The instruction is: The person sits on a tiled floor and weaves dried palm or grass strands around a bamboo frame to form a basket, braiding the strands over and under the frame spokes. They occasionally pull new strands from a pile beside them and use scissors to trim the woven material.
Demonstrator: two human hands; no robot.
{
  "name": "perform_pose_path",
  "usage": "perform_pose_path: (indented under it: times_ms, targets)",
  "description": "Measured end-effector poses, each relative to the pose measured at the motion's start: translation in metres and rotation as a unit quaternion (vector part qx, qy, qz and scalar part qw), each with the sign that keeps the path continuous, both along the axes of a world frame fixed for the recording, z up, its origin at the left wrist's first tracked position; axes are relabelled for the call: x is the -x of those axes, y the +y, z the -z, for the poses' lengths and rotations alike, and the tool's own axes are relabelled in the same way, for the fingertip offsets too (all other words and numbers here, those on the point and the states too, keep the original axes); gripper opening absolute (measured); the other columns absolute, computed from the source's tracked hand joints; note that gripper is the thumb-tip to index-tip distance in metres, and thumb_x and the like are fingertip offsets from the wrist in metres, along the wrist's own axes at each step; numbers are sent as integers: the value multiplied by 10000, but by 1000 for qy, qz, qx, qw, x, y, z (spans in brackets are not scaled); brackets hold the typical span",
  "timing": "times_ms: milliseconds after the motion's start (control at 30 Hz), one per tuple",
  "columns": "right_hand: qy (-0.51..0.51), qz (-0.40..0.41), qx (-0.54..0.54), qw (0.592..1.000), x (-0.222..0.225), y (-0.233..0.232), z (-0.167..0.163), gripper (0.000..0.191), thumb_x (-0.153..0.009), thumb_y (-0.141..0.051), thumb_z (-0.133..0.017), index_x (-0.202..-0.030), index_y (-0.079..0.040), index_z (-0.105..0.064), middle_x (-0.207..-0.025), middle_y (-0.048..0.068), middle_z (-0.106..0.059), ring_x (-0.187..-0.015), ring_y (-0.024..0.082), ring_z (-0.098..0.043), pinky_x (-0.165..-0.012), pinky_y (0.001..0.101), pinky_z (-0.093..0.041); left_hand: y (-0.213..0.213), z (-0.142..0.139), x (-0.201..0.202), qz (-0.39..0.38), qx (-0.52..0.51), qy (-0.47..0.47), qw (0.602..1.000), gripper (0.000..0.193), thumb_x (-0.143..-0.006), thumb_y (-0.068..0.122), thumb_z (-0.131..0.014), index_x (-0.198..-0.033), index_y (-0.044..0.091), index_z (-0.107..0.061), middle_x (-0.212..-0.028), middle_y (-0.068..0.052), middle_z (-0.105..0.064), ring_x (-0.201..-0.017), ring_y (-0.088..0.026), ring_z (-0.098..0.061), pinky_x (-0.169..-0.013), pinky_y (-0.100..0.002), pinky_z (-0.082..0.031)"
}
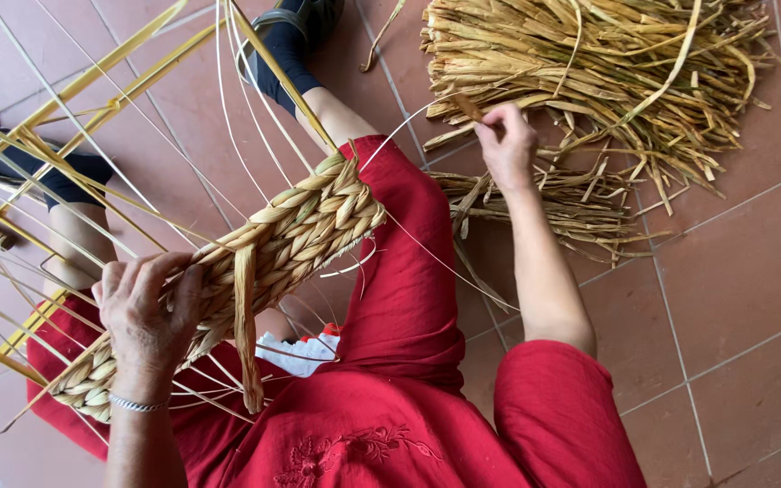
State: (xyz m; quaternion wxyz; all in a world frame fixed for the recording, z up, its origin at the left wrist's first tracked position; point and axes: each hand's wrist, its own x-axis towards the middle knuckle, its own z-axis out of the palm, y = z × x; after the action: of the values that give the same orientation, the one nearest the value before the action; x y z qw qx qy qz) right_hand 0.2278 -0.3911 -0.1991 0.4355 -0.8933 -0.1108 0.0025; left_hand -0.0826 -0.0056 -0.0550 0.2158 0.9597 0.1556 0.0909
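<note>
Red tiled floor [734, 298]; left hand [146, 312] clasping half-hidden woven band [291, 230], right hand [506, 140] pinching straw [467, 107], pile [589, 63] cropped.

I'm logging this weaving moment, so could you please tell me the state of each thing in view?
Left hand: closed around the woven band.
Right hand: pinching a straw strand at the pile.
Woven band: partly plaited on the frame, one loose strand hanging.
Yellow wire frame: mostly bare, unwoven.
Straw pile: loose on the tiled floor.
</note>
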Motion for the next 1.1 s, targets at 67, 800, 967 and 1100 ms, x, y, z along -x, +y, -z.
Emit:
perform_pose_path:
  times_ms: [67,800,967,1100]
  targets:
    - [20,-6,-108,994,14,-11,-32,304,-905,-36,-805,-1143,-15,-617,-1018,83,-729,-906,154,-725,-791,267,-596,-2,-16,-6,9,25,-4,1000,172,-998,134,-793,-1150,126,-713,-1094,-37,-688,-981,-222,-616,-893,-372,-436]
    - [196,-516,-176,815,163,261,-214,310,-1117,-257,-517,-1038,8,-657,-775,37,-656,-674,88,-633,-601,252,-524,10,-46,-14,-13,417,-343,842,233,-1112,175,-590,-1132,-1,-741,-1150,-104,-719,-1074,-202,-607,-1017,-347,-492]
    - [343,-521,-166,764,191,344,-191,380,-1108,-302,-516,-931,0,-664,-672,38,-644,-585,96,-606,-540,262,-497,89,-26,3,-193,459,-402,769,382,-1105,297,-591,-958,-11,-763,-880,-67,-735,-823,-128,-673,-811,-293,-533]
    - [367,-581,-98,720,225,356,-172,386,-1063,-319,-501,-867,-29,-662,-624,26,-676,-524,100,-645,-488,259,-515,198,-16,36,-256,550,-558,566,289,-1037,244,-643,-867,12,-674,-784,-125,-698,-646,-215,-674,-603,-348,-547]
